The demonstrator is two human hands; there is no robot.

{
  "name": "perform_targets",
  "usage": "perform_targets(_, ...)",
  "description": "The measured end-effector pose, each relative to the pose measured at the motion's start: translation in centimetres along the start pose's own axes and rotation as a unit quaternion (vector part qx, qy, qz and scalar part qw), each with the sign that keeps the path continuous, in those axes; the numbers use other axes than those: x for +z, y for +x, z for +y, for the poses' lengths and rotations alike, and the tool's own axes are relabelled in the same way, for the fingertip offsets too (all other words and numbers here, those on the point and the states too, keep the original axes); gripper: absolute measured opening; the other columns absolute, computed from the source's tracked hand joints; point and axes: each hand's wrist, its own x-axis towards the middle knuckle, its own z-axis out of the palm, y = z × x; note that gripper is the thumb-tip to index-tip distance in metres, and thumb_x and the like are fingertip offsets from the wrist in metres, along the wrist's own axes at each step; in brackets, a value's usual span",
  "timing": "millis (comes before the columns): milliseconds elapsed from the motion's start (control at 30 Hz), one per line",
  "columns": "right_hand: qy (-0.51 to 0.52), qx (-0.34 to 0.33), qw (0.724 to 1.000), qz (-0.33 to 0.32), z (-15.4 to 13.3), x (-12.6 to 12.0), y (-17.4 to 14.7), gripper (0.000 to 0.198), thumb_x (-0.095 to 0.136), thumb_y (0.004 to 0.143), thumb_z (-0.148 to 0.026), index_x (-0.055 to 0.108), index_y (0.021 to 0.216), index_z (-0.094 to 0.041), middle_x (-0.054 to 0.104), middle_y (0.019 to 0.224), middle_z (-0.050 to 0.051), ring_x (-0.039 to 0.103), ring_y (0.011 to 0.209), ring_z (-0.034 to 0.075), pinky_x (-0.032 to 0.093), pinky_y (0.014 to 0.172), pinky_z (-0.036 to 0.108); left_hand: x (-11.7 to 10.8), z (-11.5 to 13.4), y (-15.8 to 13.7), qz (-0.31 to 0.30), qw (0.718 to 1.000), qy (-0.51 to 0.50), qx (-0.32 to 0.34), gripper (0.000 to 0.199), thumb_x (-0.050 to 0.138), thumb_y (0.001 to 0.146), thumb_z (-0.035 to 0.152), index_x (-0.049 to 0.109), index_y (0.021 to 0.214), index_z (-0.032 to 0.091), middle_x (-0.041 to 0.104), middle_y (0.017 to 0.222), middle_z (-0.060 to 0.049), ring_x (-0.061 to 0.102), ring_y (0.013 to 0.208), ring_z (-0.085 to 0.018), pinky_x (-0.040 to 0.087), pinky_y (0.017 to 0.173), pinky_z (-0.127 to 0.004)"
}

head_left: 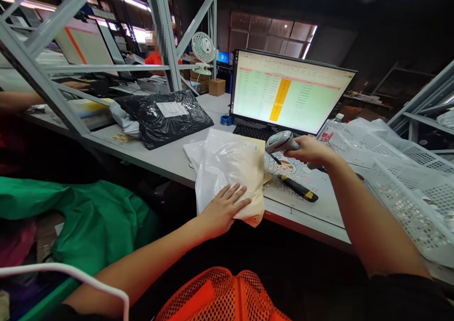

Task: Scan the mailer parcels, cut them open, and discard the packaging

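Note:
A white and yellowish plastic-wrapped package (223, 162) lies at the table's front edge, partly overhanging it, with a small printed label near its top right corner. My left hand (223, 210) rests flat on its lower part, fingers spread. My right hand (308, 150) grips a grey barcode scanner (283, 141) just right of the package, its head turned toward the label side. Below the scanner, a black and yellow utility knife (298, 187) lies on a mat printed with cartoon drawings (329, 198). Another white bag (191, 151) shows from under the package.
A monitor (262, 89) with a spreadsheet stands behind a black keyboard (253, 132). Left are a black plastic parcel (166, 117) and a metal frame post (46, 75). White perforated baskets (407, 207) stand at right. A green bag (106, 207) hangs low left. Another person's arm (17, 102) shows far left.

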Motion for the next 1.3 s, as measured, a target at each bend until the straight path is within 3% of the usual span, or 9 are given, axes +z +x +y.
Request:
perform_targets(167,0.000,-0.004,0.999,0.035,1.2,0.9,0.0,0.020,0.073,0.087,-0.034,0.073,0.099,-0.019,0.064,0.075,0.001,0.053,0.056,0.011,0.040,0.049,0.024,-1.3,-3.1,-0.9,0.195,0.959,-0.141,-0.149,0.066,0.048,0.094,0.012,0.050,0.158,0.027,0.056,0.159,-0.007,0.059,0.142,-0.029,0.051,0.116,-0.047)
perform_targets(267,-0.002,0.019,0.999,0.045,2.7,0.9,-0.7,0.022,0.073,0.088,-0.035,0.073,0.102,-0.018,0.064,0.076,0.002,0.053,0.057,0.011,0.039,0.049,0.024,-3.2,-6.9,-1.2,0.404,0.853,-0.145,-0.296,0.057,0.048,0.095,0.019,0.058,0.151,0.023,0.073,0.137,-0.010,0.074,0.116,-0.031,0.060,0.099,-0.043)
perform_targets(367,0.007,0.043,0.998,0.042,3.9,0.9,-1.2,0.026,0.072,0.089,-0.038,0.073,0.105,-0.017,0.063,0.074,0.001,0.053,0.056,0.012,0.040,0.049,0.025,-4.9,-10.4,-0.6,0.534,0.780,-0.072,-0.317,0.051,0.052,0.096,0.024,0.061,0.146,0.018,0.073,0.133,-0.014,0.070,0.122,-0.033,0.054,0.106,-0.044)
perform_targets(567,0.005,0.030,0.998,0.047,5.1,1.4,-1.3,0.025,0.072,0.088,-0.039,0.074,0.099,-0.017,0.062,0.072,0.001,0.053,0.058,0.012,0.042,0.053,0.025,-5.1,-13.7,3.3,0.480,0.833,-0.017,-0.276,0.052,0.043,0.102,0.017,0.054,0.152,0.016,0.066,0.143,-0.014,0.061,0.133,-0.033,0.045,0.117,-0.046)
perform_targets(800,0.007,0.036,0.998,0.050,6.1,2.1,-1.0,0.032,0.075,0.084,-0.047,0.074,0.099,-0.018,0.063,0.070,0.003,0.058,0.062,0.016,0.044,0.054,0.026,-0.8,-10.9,7.6,0.180,0.914,0.026,-0.363,0.068,0.053,0.104,0.044,0.041,0.164,0.015,0.042,0.167,-0.021,0.039,0.152,-0.047,0.032,0.122,-0.069)
perform_targets(967,-0.003,0.058,0.997,0.042,6.3,2.2,-1.1,0.036,0.074,0.084,-0.051,0.074,0.102,-0.020,0.063,0.069,0.002,0.057,0.058,0.015,0.042,0.049,0.026,0.1,-10.8,6.9,0.094,0.952,0.045,-0.288,0.082,0.049,0.104,0.058,0.028,0.170,0.014,0.028,0.174,-0.018,0.023,0.160,-0.045,0.025,0.127,-0.066)
perform_targets(1133,0.002,0.063,0.997,0.039,5.7,2.3,-1.8,0.039,0.075,0.084,-0.054,0.074,0.106,-0.021,0.062,0.069,0.003,0.057,0.056,0.016,0.042,0.046,0.027,-1.3,-12.6,5.7,0.148,0.968,-0.073,-0.189,0.058,0.055,0.103,0.041,0.052,0.157,0.021,0.057,0.157,-0.012,0.055,0.143,-0.033,0.042,0.121,-0.047)
perform_targets(1233,-0.001,0.067,0.997,0.036,5.3,2.1,-2.7,0.042,0.076,0.083,-0.056,0.074,0.106,-0.022,0.061,0.068,0.003,0.055,0.055,0.016,0.039,0.043,0.026,-4.6,-15.0,6.3,0.302,0.903,-0.184,-0.244,0.036,0.061,0.101,0.033,0.071,0.132,0.017,0.078,0.121,-0.008,0.073,0.111,-0.027,0.055,0.104,-0.039)
perform_targets(1300,-0.012,0.063,0.997,0.031,5.1,1.6,-3.4,0.043,0.077,0.083,-0.058,0.074,0.106,-0.022,0.061,0.067,0.003,0.055,0.054,0.016,0.038,0.043,0.027,-8.3,-16.9,6.6,0.401,0.851,-0.188,-0.280,0.037,0.045,0.109,0.027,0.067,0.132,0.009,0.076,0.124,-0.010,0.071,0.111,-0.021,0.055,0.104,-0.035)
